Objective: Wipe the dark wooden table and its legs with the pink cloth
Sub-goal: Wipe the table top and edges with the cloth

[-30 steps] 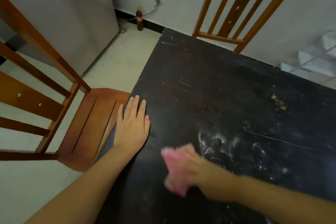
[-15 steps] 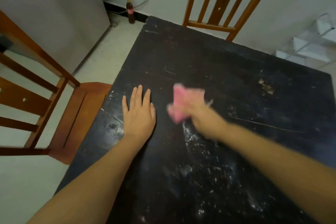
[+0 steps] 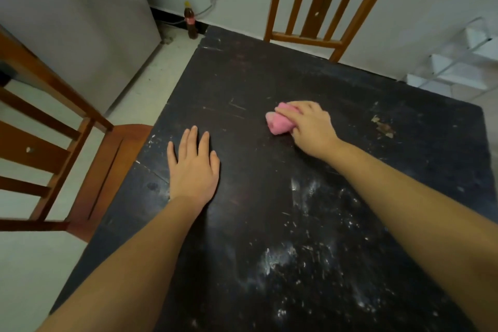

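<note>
The dark wooden table (image 3: 269,75) fills most of the view, scratched, with whitish dusty smears near its front and a chipped patch at the right. My right hand (image 3: 312,127) presses a bunched pink cloth (image 3: 279,122) onto the middle of the tabletop, fingers curled over it. Flat on the table near its left edge lies my left hand (image 3: 192,167), palm down with fingers spread, holding nothing. The table legs are hidden below the top.
A brown wooden chair (image 3: 80,159) stands against the table's left edge, another chair (image 3: 318,8) at the far edge. A brown bottle (image 3: 190,23) stands on the floor by the wall socket. A grey cabinet (image 3: 80,21) is at the left, white racks (image 3: 458,62) at the right.
My right hand has carried the pink cloth from the near part of the tabletop away from me and rightward to the middle. The left hand has stayed flat in place.
</note>
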{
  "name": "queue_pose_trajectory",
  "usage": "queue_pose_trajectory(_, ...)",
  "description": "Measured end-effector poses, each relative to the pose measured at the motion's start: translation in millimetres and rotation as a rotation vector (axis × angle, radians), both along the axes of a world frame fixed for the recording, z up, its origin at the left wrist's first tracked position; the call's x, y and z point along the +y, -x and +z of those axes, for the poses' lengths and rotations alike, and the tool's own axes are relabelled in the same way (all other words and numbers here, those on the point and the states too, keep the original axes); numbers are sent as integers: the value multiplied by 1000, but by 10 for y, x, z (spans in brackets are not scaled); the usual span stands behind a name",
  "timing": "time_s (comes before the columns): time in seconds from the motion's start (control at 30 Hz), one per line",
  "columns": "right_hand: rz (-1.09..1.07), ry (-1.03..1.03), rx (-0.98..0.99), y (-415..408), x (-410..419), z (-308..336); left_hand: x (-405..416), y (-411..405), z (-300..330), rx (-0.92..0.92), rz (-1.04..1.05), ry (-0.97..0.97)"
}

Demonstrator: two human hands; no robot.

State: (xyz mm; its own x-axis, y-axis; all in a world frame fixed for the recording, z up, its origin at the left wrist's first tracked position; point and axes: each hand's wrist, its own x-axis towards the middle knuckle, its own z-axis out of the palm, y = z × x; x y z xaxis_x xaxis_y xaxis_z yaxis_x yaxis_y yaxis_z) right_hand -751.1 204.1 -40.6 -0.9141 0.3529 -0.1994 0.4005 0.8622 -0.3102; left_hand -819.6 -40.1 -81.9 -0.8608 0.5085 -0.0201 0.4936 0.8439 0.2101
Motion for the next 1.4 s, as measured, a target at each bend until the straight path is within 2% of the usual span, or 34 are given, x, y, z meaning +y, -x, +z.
queue_pose_trajectory(0.03, 60, -105, -58, -15, -35, -86, -5, 3, -4, -6, -1, -2)
queue_pose_trajectory(0.1, 115, -132, -123, -66, -143, -166, -7, 10, -2, -14, 0, -17)
queue_pose_trajectory(0.27, 324, -60, 77, -470, -432, -222, 7, 3, 15, -14, -2, -28)
queue_pose_trajectory(0.4, 499, 132, 18, -905, -756, -200, 23, 2, 26, -15, 8, -22)
queue_pose_trajectory(0.47, 569, 174, 92, -922, -781, -174, 29, 0, 34, -15, 11, -19)
queue_pose_trajectory(0.57, 414, 131, 204, -578, -448, 15, 21, -6, 33, -10, 5, -18)
queue_pose_trajectory(0.6, 298, 62, 256, -447, -221, 63, 26, -8, 29, -9, 5, -22)
queue_pose_trajectory(0.67, 13, 57, 305, -284, 286, 32, 20, -3, 26, -4, 10, -17)
queue_pose_trajectory(0.73, -52, -19, 233, -334, 604, -76, 25, -1, 15, 3, 14, -12)
queue_pose_trajectory(0.8, 50, -36, 165, -480, 452, -227, 29, -6, 15, 0, 13, -19)
queue_pose_trajectory(0.9, 364, 94, 296, -934, -269, -142, 38, -8, 25, 1, 13, -20)
queue_pose_trajectory(1.03, 676, 334, 145, -1592, -993, -152, 37, -17, 45, 11, 8, -1)
queue_pose_trajectory(1.1, 735, 215, 226, -1396, -872, -58, 32, -18, 42, 6, 10, 0)
queue_pose_trajectory(1.17, 617, 76, 330, -988, -389, 70, 30, -17, 37, 3, 9, -16)
queue_pose_trajectory(1.2, 389, 130, 366, -807, -61, 76, 32, -18, 33, 6, 6, -24)
queue_pose_trajectory(1.23, 226, 71, 375, -713, 276, 93, 30, -21, 28, 8, 3, -25)
queue_pose_trajectory(1.3, -16, 64, 339, -691, 798, 11, 27, -26, 18, 10, 6, -24)
queue_pose_trajectory(1.33, -70, 61, 312, -706, 836, -53, 32, -25, 13, 12, 8, -28)
queue_pose_trajectory(1.4, 7, 96, 323, -824, 499, -89, 38, -17, 8, 13, 8, -32)
